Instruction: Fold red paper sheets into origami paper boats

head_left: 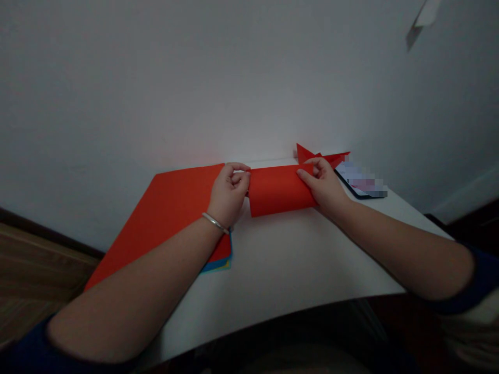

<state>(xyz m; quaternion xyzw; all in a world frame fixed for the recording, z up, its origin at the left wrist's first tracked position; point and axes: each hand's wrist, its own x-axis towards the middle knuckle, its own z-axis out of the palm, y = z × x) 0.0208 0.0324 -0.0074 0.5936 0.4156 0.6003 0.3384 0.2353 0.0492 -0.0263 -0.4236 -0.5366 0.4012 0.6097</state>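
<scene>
A sheet of red paper (281, 191) is held up between my two hands, curved over above the white table. At its left edge, my left hand (231, 189) pinches the paper near the upper corner, with a silver bangle around the wrist. My right hand (323, 182) grips the opposite edge, its thumb on the near face and the other fingers partly hidden behind. Just behind my right hand stands a folded red paper shape (306, 152) with pointed tips.
On the left lies a stack of coloured paper (171, 208), red on top with blue and yellow edges below. A phone-like device (360, 179) with a lit, blurred screen rests at the right. The white table (280, 265) meets the wall (234, 78) at the back.
</scene>
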